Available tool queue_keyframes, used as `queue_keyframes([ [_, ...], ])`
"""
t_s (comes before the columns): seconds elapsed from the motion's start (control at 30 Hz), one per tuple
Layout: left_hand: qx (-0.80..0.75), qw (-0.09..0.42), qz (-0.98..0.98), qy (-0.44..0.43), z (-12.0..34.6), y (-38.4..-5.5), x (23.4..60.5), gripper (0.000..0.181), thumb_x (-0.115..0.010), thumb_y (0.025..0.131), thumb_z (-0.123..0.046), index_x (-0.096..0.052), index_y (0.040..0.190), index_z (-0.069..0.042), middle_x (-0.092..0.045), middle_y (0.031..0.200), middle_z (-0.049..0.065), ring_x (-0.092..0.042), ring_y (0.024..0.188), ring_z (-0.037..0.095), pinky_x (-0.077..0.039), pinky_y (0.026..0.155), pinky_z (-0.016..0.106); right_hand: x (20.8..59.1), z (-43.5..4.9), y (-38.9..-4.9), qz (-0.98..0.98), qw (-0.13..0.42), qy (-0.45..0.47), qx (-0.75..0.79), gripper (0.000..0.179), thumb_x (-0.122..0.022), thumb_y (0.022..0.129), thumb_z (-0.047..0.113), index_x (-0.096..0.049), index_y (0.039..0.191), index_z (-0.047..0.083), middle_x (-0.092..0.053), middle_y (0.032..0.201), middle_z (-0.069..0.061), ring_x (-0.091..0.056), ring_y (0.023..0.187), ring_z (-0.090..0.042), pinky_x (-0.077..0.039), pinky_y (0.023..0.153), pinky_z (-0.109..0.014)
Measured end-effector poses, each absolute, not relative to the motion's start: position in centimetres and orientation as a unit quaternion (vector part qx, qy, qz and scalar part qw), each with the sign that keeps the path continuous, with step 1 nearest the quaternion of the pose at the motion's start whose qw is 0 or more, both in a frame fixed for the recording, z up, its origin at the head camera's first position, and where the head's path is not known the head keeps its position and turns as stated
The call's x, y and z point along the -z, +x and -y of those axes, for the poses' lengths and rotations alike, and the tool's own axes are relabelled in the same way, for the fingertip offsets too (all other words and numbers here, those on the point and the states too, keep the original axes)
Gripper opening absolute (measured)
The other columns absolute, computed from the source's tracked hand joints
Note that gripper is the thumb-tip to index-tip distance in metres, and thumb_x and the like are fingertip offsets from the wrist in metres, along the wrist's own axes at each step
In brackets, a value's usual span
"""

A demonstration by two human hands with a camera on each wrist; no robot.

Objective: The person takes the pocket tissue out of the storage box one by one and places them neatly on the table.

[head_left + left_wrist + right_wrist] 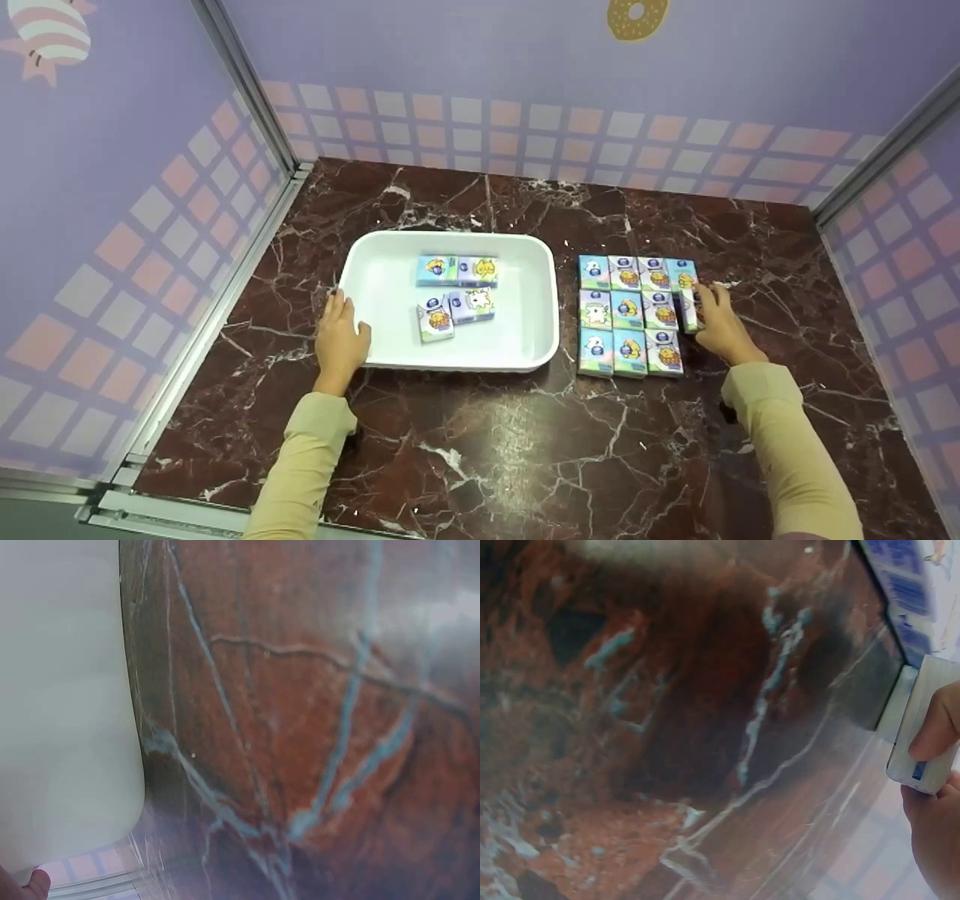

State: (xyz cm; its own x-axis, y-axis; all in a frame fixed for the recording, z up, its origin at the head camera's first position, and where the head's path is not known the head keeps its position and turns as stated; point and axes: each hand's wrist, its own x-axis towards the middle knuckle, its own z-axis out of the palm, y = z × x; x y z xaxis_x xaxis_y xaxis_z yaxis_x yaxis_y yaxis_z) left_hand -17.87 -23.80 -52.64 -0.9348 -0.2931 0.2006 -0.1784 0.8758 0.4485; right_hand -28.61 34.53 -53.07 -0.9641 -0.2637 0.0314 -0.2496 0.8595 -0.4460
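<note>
Your right hand (pixel 726 330): thumb and fingers pinching one white-and-purple, printed rectangular pack (pixel 689 315), at the right edge of the pastel printed packs (pixel 628 309) grouped on the dark red, white-veined bench (pixel 562 450). Your left hand (pixel 341 345): fingers extended, at the left rim of the white rectangular tray (pixel 521 334). Pack: probably light, slightly soft, smooth; best held gently by opposite narrow sides.

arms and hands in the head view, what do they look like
The left hand and right hand are ungloved. Both sleeves are long, pale yellow, creased, with broad, paler cuffs; something dark peeks out beside each cuff.
</note>
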Motion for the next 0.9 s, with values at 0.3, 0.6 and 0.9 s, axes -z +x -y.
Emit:
queue_keyframes([
  [0.3,0.213,0.131,0.961,0.120,23.8,-17.8,52.7,0.050,-0.049,0.080,-0.014,-0.044,0.124,0.010,-0.032,0.141,0.017,-0.026,0.131,0.034,-0.030,0.102,0.051,54.1,-34.4,-28.8,-0.966,0.047,-0.125,0.222,0.083,-0.044,0.061,-0.012,-0.015,0.138,-0.003,-0.015,0.134,-0.032,-0.045,0.076,-0.037,-0.036,0.054,-0.037],
  [0.6,0.224,0.115,0.960,0.124,23.8,-17.8,52.7,0.051,-0.047,0.081,-0.016,-0.043,0.126,0.009,-0.030,0.142,0.015,-0.023,0.133,0.032,-0.026,0.104,0.050,54.8,-33.8,-28.9,-0.962,0.076,-0.107,0.238,0.080,-0.044,0.065,-0.012,-0.013,0.138,-0.004,-0.006,0.140,-0.031,-0.040,0.104,-0.048,-0.038,0.069,-0.047],
  [0.9,0.217,0.120,0.961,0.119,23.9,-17.8,52.6,0.051,-0.048,0.081,-0.014,-0.043,0.125,0.010,-0.031,0.141,0.017,-0.024,0.132,0.033,-0.026,0.105,0.049,54.8,-33.7,-29.1,-0.959,0.086,-0.112,0.245,0.081,-0.045,0.064,-0.010,-0.014,0.138,-0.004,0.002,0.143,-0.031,-0.026,0.121,-0.052,-0.037,0.083,-0.051],
])
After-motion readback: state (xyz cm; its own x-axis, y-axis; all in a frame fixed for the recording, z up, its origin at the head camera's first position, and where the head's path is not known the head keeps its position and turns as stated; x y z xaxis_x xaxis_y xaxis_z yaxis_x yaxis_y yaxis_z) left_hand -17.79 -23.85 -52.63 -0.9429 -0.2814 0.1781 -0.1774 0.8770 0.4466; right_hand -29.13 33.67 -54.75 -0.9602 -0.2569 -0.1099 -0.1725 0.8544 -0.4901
